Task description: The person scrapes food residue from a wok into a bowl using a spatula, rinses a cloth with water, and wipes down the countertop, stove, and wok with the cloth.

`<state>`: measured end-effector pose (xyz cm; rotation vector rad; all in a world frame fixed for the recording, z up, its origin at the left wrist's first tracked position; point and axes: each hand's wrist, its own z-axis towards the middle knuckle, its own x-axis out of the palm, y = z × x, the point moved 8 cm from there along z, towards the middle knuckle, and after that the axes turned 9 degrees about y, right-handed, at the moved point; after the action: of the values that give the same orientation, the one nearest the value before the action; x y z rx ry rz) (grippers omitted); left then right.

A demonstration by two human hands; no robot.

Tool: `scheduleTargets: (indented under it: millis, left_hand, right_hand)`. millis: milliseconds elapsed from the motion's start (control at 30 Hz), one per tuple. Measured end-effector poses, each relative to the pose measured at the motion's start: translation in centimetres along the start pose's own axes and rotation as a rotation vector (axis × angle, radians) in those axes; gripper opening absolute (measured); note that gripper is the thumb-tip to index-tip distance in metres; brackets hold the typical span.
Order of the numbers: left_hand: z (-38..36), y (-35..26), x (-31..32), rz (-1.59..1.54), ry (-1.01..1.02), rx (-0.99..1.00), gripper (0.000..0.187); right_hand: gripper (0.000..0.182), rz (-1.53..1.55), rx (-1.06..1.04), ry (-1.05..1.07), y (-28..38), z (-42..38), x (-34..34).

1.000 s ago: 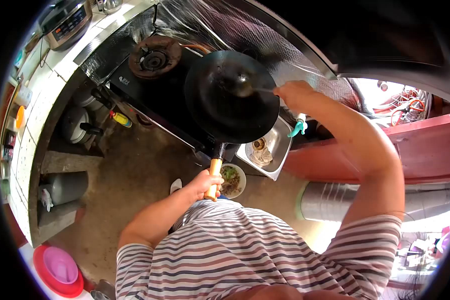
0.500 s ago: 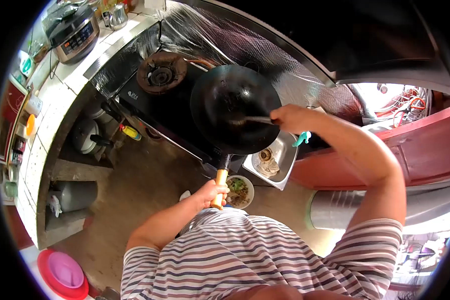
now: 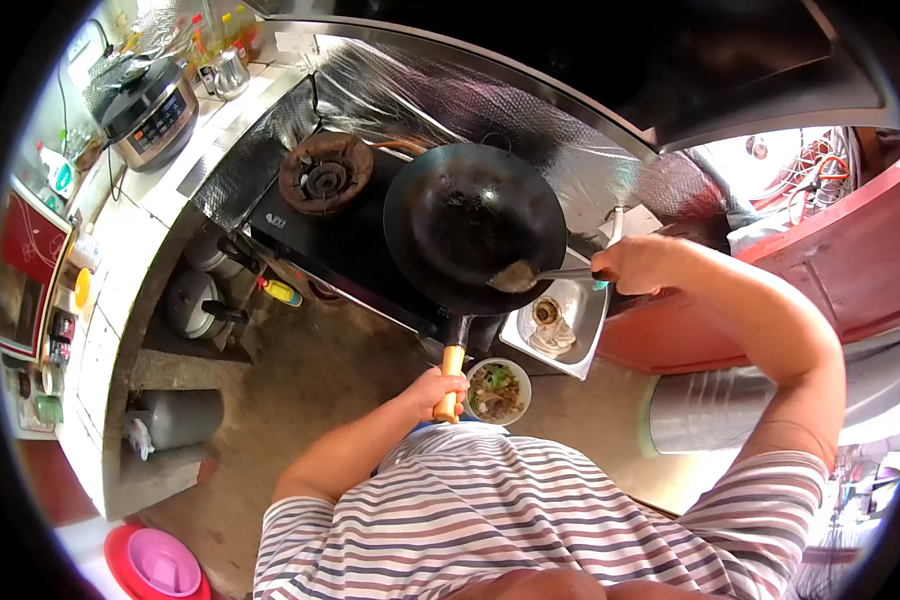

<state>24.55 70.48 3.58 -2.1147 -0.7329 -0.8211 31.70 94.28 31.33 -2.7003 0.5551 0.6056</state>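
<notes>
A dark wok [image 3: 460,215] rests on the right side of the black stove, its inside dark and shiny. My left hand [image 3: 441,394] is wrapped round the wok's wooden handle [image 3: 454,360], near my waist. In my right hand [image 3: 632,266] is the handle of a metal spatula [image 3: 515,277], whose blade is over the lower right inner side of the wok. Just below the wok, a white bowl [image 3: 499,391] holds food with green pieces. To the right of the wok handle, a steel sink [image 3: 577,340] contains a pale cloth.
A bare burner [image 3: 326,178] is at the stove's left side. A rice cooker [image 3: 152,115] stands on the white tiled counter [image 3: 135,215]. Pots and a yellow bottle [image 3: 280,291] are below it. A dark hood [image 3: 570,60] hangs above; a red cabinet [image 3: 770,300] is at right.
The spatula and my right hand have moved right and down, bringing the blade from the wok's middle toward its lower right edge. The whole view has shifted slightly.
</notes>
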Motion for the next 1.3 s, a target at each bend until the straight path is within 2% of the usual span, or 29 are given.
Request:
scheduleTargets:
  millis: [33,133,167,300,367,700,800,833,933,1033,1100,1200,1233,1300]
  left_hand:
    - [-0.3,-0.4,0.3,0.005,-0.004,0.002,0.021]
    - [-1.0,-0.7,0.8,0.069,-0.046,-0.042,0.021]
    - [-1.2,-1.1,1.1,0.073,-0.054,-0.040,0.021]
    - [-1.1,-1.0,1.2,0.027,-0.048,-0.055,0.024]
    - [-1.3,-0.8,0.9,0.056,-0.060,-0.075,0.025]
    - [-1.4,-0.7,1.8,0.099,-0.101,-0.081,0.025]
    - [-1.5,-0.7,1.7,0.131,-0.137,-0.095,0.025]
    - [-1.5,-0.6,1.5,0.143,-0.142,-0.092,0.025]
    - [-1.1,-0.2,1.1,0.124,-0.122,-0.091,0.025]
    - [-1.0,-0.1,1.2,0.109,-0.101,-0.088,0.022]
    - [-1.0,-0.2,1.1,0.115,-0.096,-0.082,0.021]
    - [-0.8,-0.2,1.0,0.137,-0.071,-0.057,0.018]
    - [-0.7,-0.1,0.9,0.132,-0.051,-0.063,0.019]
    - [-0.4,-0.1,0.5,0.128,-0.047,-0.061,0.016]
  right_hand:
    - [0.044,-0.110,0.005,-0.061,-0.1,1.9,1.1]
    - [0.053,-0.144,0.070,-0.183,0.9,5.9,3.7]
    - [0.056,-0.015,0.070,-0.186,0.7,6.6,4.0]
    - [0.063,0.074,-0.043,-0.390,1.4,12.6,5.9]
    - [0.065,0.164,-0.057,-0.403,2.9,12.8,5.5]
    - [0.055,0.493,-0.057,-0.704,3.8,14.8,5.4]
    - [0.044,0.534,-0.089,-0.829,3.3,14.1,4.6]
    - [0.044,0.540,-0.090,-0.841,3.1,14.1,4.5]
    - [0.041,0.539,-0.099,-1.076,2.1,12.0,3.7]
    - [0.041,0.543,-0.075,-1.145,1.1,9.0,3.7]
    - [0.047,0.573,-0.054,-1.117,0.8,6.4,5.4]
    - [0.049,0.592,-0.090,-1.274,1.7,0.3,9.5]
    - [0.055,0.632,-0.082,-1.224,2.3,-1.7,11.1]
    - [0.052,0.694,-0.020,-1.232,4.0,-5.4,15.4]
